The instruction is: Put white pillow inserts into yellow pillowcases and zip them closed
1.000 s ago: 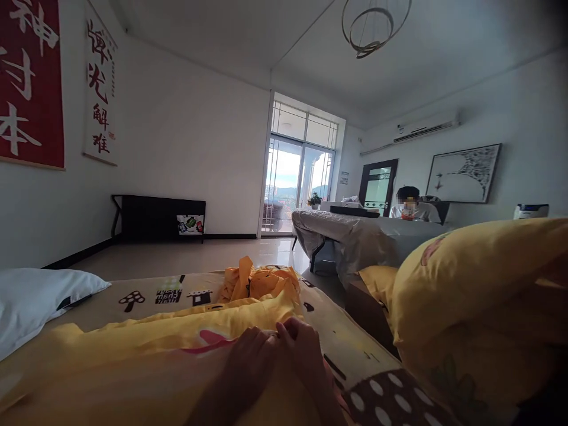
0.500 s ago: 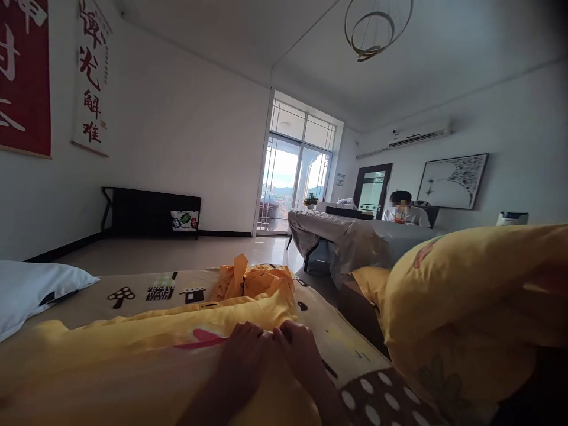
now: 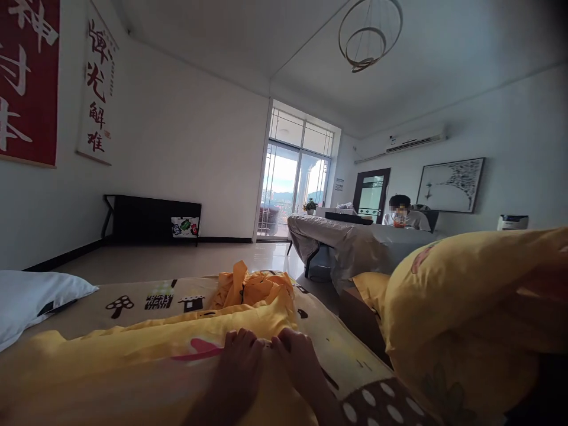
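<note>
Head view: little differs from before; left hand [image 3: 243, 354] and right hand [image 3: 293, 353] still pinch the yellow cloth [image 3: 146, 370], which spreads beneath and leftward.

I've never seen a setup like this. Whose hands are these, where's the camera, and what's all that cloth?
No machine here: these are a person's own bare hands, the left hand and the right hand, close together. The view comes from a camera worn on that person's head, facing forward and down. Both hands grip yellow fabric with a pink print. It lies on a patterned beige blanket, with bunched orange cloth beyond the hands and a white pillow at far left.
</note>
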A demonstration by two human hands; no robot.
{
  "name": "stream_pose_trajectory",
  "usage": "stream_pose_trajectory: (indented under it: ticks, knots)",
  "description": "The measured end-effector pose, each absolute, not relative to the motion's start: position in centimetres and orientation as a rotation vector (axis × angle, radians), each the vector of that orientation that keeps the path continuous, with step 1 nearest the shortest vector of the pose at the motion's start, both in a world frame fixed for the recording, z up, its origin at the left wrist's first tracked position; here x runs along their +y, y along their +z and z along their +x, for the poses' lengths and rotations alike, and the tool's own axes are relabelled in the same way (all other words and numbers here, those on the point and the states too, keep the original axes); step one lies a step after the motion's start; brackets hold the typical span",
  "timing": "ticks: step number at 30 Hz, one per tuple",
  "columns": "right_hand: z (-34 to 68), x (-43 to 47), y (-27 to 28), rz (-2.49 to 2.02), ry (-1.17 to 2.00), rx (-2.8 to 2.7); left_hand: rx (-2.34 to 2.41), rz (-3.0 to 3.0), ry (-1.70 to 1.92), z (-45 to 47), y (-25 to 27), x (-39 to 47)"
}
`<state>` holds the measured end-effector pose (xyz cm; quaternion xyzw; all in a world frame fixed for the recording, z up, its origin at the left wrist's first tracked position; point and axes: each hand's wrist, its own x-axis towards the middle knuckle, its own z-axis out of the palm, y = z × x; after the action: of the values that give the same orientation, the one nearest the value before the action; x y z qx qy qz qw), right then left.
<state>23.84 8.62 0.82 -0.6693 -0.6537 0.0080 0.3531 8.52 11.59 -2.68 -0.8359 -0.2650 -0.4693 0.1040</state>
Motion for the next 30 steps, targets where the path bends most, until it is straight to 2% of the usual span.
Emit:
stream_pose_trajectory:
  ticks: [20, 30]
  knots:
    - [23.9, 8.5, 1.3, -1.709, 0.140, -1.662, -0.736, -2.439, -1.327, 8.6, -2.4, 11.7]
    - [23.8, 8.2, 1.9, -1.699, 0.115, -1.661, -0.612, -2.242, -1.455, 8.3, -1.9, 11.5]
